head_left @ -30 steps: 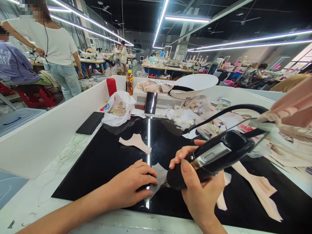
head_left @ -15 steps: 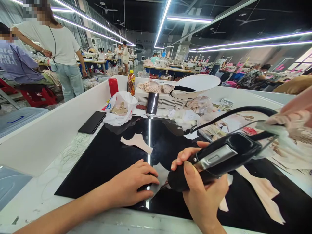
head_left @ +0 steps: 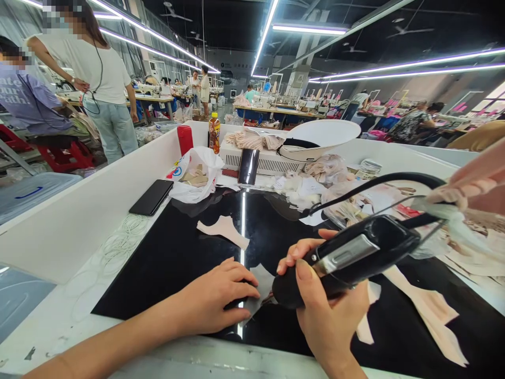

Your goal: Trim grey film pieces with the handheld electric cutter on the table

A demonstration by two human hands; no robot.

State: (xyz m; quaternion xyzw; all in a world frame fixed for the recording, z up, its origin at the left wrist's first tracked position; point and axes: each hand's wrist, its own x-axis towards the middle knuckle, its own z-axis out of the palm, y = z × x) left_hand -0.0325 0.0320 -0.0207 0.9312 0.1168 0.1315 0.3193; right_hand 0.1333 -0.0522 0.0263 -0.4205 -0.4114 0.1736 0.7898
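My left hand [head_left: 221,297] lies with fingers spread over a thin, greyish translucent piece [head_left: 262,281] on the glossy black board [head_left: 177,263]. In my right hand [head_left: 325,305] is a black handheld tool [head_left: 351,260] with a silver plate, its thin tip at the right edge of that piece. A cable runs from the tool's far end. Beige fabric pieces lie on the board: one [head_left: 224,230] beyond my left hand, another [head_left: 428,310] to the right of the tool, and one partly hidden behind my right hand.
A black phone [head_left: 151,198] and a plastic bag [head_left: 195,176] lie at the left. Behind the board stand a bottle [head_left: 214,133], a red object [head_left: 184,139] and a white dish [head_left: 325,134]. Fabric and plastic clutter the right side. People and sewing tables fill the background.
The view has shifted slightly. Both hands stay in nearly the same place, with the tool still in my right hand. The standing person at the left has moved a little.
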